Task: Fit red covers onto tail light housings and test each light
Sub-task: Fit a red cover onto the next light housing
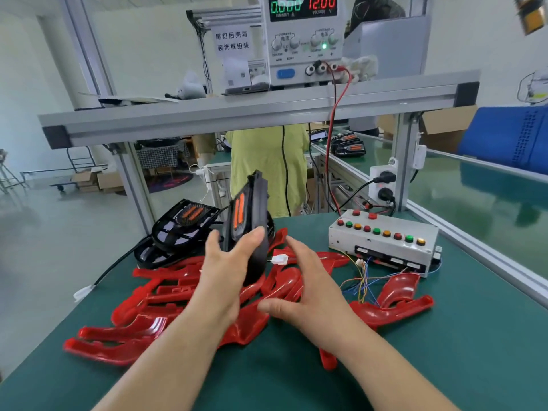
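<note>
Head view: left hand (225, 271) grips upright black housing (258, 200); right hand (308, 289) hovers released, fingers spread, above red covers (166, 292).

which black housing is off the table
The housing gripped by the left hand, standing upright above the red covers; the other housings lie stacked on the mat behind it.

- tail light housing (252, 203): black shell, two orange strips on face. Stands on end at frame centre, face turned toward frame left. left hand (228, 274) grips lower part, thumb on front.
- spare housings (178, 229): black, latticed, stacked left of centre. Top one lies face-up, orange strips showing.
- red covers (148, 298): glossy translucent red, long curved shells. Loose overlapping heap, lower centre-left.
- two more covers (394, 301): same type, right of centre, one overlapping other, just beside heap.
</note>
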